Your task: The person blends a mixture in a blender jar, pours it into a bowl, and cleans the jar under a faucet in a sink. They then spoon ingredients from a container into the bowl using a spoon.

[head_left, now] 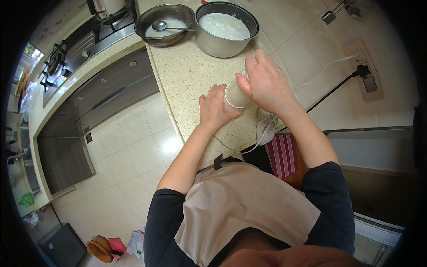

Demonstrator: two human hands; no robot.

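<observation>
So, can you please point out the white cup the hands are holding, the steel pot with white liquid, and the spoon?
white cup (234,97), head view, on its side wall between the hands.
steel pot (218,44), head view, on its outer wall.
spoon (159,25), head view, on its bowl.

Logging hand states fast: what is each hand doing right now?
Left hand: closed around the base of the white blender cup.
Right hand: closed over the cup's top.
</observation>
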